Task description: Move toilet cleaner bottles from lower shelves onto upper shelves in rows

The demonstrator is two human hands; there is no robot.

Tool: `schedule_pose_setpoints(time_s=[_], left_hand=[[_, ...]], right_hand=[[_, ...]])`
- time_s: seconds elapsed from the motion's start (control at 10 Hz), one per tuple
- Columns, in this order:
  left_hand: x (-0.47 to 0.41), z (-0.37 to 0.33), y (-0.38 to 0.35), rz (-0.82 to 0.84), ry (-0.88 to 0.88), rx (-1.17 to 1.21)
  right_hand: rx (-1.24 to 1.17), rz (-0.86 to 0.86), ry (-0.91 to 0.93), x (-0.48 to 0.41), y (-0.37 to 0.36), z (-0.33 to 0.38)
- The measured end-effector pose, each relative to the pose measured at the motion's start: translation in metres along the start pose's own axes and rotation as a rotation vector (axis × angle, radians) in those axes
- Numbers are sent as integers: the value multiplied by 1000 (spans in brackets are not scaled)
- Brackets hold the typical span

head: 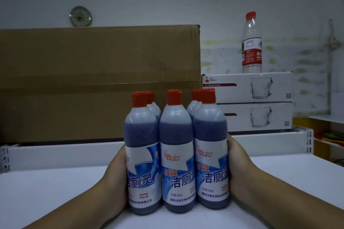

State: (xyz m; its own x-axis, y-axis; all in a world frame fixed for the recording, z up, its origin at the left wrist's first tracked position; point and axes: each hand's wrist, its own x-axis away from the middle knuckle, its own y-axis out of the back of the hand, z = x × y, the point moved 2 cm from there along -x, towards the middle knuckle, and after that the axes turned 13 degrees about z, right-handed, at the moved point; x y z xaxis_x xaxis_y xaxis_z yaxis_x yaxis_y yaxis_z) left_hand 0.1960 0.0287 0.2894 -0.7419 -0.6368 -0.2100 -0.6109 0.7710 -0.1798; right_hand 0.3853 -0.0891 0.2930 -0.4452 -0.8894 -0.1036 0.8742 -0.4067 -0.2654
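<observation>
Your left hand [116, 174] and right hand [240, 169] clasp the toilet cleaner bottles [176, 154] between them.
They stand upright on the white shelf [55, 191], lower centre, cardboard box [93, 80] behind.

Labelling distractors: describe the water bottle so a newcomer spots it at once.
Right of the cardboard box two white mug boxes are stacked. The water bottle stands upright on the top one. Unlike the blue cleaner bottles, it is clear with a red label.
</observation>
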Motion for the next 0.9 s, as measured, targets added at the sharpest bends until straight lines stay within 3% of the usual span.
schedule_pose_setpoints(time_s=[0.4, 0.6, 0.8, 0.9], left_hand=[[1, -4, 0, -24, 54, -99], [8, -15, 11, -170, 83, -143], [33, -48, 9, -303, -259, -715], [62, -51, 2, -343, -369, -805]], right_hand=[[79, -8, 6, 4, -8, 2], [212, -65, 3, 13, -9, 9], [340, -74, -40, 35, 0, 15], [350, -177, -68, 44, 8, 10]])
